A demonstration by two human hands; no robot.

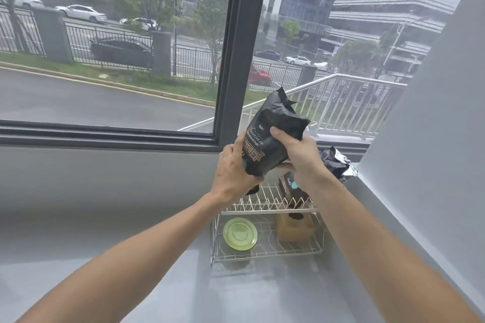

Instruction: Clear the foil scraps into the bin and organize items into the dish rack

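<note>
Both hands hold a black coffee bag (275, 123) upright in the air above the white wire dish rack (267, 250). My left hand (233, 173) grips its lower left side and bottom. My right hand (299, 152) grips its right side, thumb across the front. In the rack's upper tier stands a smaller dark bag with a teal dot (290, 187). The lower tier holds a green round lid (240, 233) and a tan box (295, 228). A crumpled black and silver foil bag (337, 162) lies behind the rack in the corner.
The rack stands on a grey counter (131, 270) in the corner by a white wall (433, 139) on the right. A large window with a dark frame (236, 60) runs along the back. No bin is in view.
</note>
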